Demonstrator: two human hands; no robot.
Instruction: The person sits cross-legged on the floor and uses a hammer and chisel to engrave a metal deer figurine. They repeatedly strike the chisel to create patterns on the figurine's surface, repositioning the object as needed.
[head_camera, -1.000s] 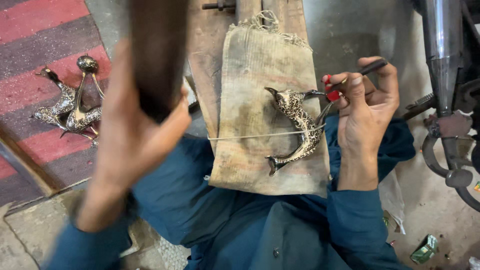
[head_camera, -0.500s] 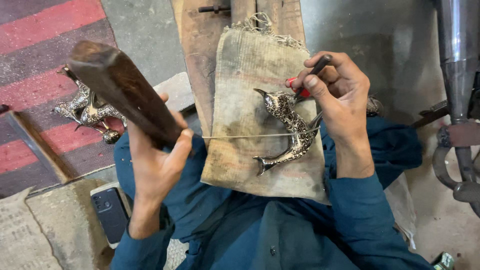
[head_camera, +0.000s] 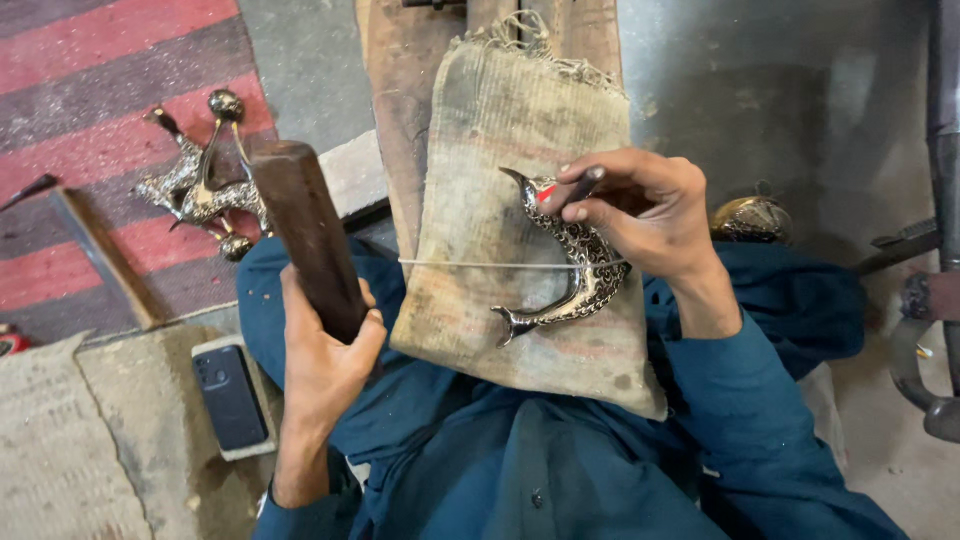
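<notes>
My left hand grips a dark wooden block, held upright like a mallet to the left of the work. My right hand pinches a thin dark punch tool, its tip resting on the head end of a curved, engraved metal fish figure. The fish lies on a worn burlap cloth draped over a wooden plank across my lap. A thin white string crosses the cloth and the fish.
Several similar metal pieces lie on a red striped rug at the left. A black phone rests on a mat beside my left knee. A brass object sits behind my right wrist. Metal machine parts stand at the right edge.
My left hand has lowered and pulled the wooden block back to the left. My right hand has shifted the punch along the fish's head. The view has tilted.
</notes>
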